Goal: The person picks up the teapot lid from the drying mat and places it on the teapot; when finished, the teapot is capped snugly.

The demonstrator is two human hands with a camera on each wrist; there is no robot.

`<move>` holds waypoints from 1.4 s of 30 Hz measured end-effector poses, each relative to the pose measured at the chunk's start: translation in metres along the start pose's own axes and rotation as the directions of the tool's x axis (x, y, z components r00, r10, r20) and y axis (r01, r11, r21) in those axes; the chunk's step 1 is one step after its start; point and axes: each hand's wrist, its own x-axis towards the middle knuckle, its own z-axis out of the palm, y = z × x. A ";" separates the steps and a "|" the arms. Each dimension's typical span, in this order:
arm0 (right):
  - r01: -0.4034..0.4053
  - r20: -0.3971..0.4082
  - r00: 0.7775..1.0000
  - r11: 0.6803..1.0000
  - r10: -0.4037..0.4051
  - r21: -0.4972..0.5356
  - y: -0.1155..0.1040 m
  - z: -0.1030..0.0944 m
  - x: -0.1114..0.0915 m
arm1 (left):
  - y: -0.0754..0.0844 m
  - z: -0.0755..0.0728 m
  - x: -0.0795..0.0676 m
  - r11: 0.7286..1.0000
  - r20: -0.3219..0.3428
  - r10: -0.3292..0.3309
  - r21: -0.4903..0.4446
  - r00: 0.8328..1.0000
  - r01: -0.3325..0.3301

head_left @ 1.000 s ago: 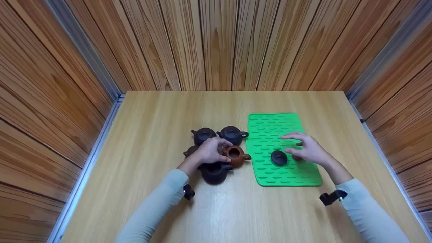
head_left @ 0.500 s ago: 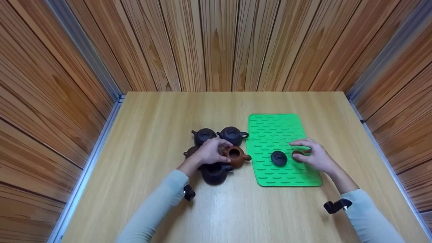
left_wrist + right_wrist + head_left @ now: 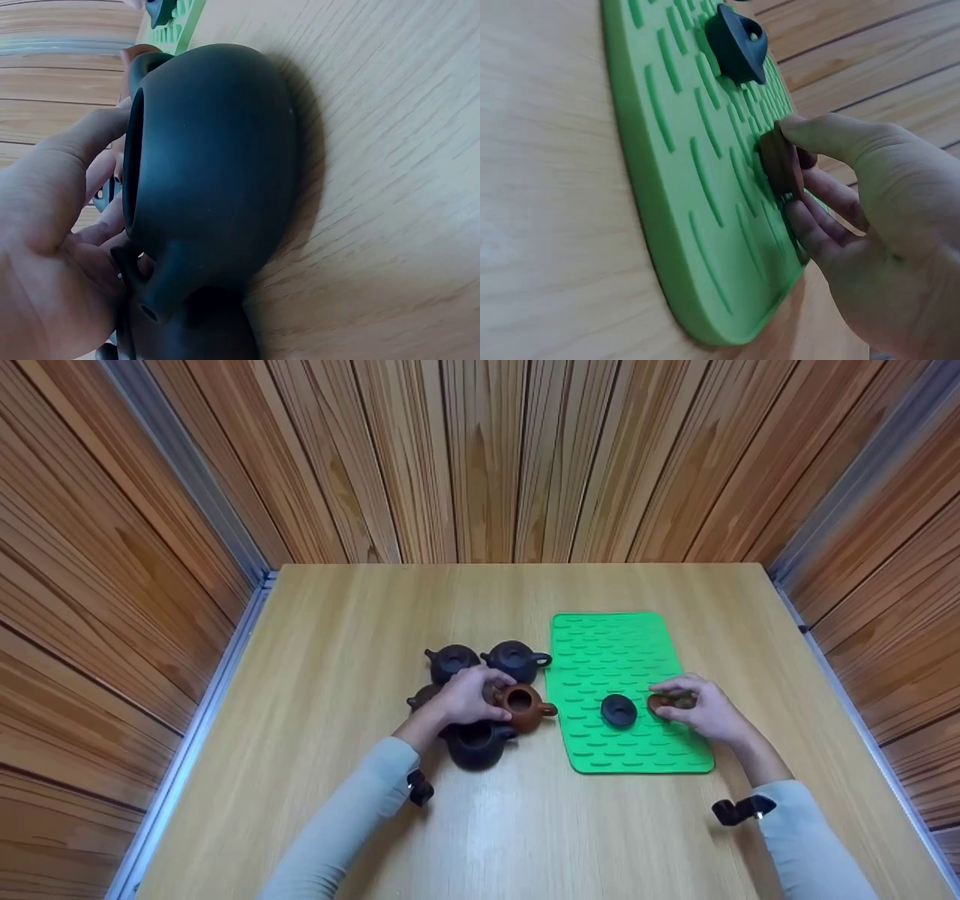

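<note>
My left hand [image 3: 471,695] holds a lidless reddish-brown teapot [image 3: 529,721] by its left side, thumb and fingers around it; part of the pot is covered. Just in front stands a lidless black teapot [image 3: 472,751], large in the left wrist view, where it hides much of the brown one. On the green mat [image 3: 600,645], my right hand [image 3: 711,711] pinches a small brown teapot lid [image 3: 786,161] by its edge between thumb and fingers. To the left of that, a black teapot lid [image 3: 619,711] lies knob up on the mat.
Two dark lidded teapots, one at the back left [image 3: 452,660] and one at the back right [image 3: 514,658], stand behind my left hand. Another dark teapot [image 3: 422,697] is partly hidden by that hand. Wooden panel walls enclose the table [image 3: 360,615] at the back and sides.
My right hand has moved slightly right and closed its thumb and fingers on the brown lid, which it was partly covering before. The left hand and the teapots have stayed put.
</note>
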 end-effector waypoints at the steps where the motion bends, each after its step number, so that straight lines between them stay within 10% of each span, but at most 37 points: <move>1: -0.002 0.004 1.000 1.000 0.002 0.002 0.001 -0.001 0.000 | 0.000 0.000 0.000 1.000 0.001 -0.002 0.001 1.000 0.002; 42: -0.055 -0.001 0.998 0.998 0.055 0.019 0.004 -0.007 -0.001 | -0.006 0.004 0.003 0.999 0.006 -0.021 0.034 1.000 0.021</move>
